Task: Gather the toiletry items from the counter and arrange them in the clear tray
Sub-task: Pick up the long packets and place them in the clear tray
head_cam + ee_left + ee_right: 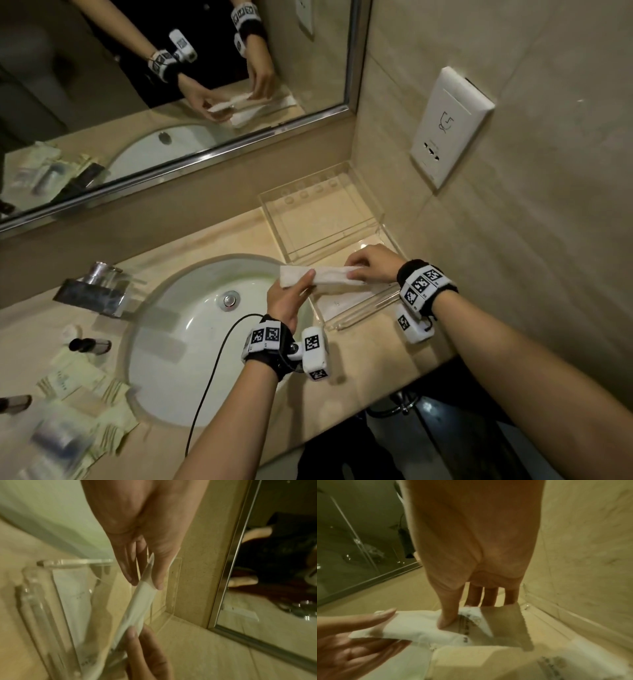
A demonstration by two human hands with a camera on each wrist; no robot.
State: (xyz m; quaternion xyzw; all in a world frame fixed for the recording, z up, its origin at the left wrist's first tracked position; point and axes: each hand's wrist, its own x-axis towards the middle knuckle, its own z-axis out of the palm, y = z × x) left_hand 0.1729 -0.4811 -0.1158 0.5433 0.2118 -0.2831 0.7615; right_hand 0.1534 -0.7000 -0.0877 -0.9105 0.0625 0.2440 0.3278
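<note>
A long white packet (322, 275) hangs level above the near part of the clear tray (274, 226), which stands in the counter's back right corner. My left hand (303, 279) pinches the packet's left end between thumb and fingers (145, 584). My right hand (356, 272) pinches the right end, thumb (447, 622) on top and the other fingers behind. The packet (137, 608) (412, 628) shows between both hands in the wrist views. A second white packet (339, 301) (488, 662) lies flat in the tray's near compartment. The tray's far compartment holds nothing.
The sink (161, 387) and chrome faucet (99, 291) sit left of the tray. Pale yellow packets (78, 387), a dark-capped small bottle (90, 345) and clear-wrapped items lie left of the sink. A black cable (212, 359) crosses the basin. Mirror (171, 85) behind, socket panel (448, 126) on the right wall.
</note>
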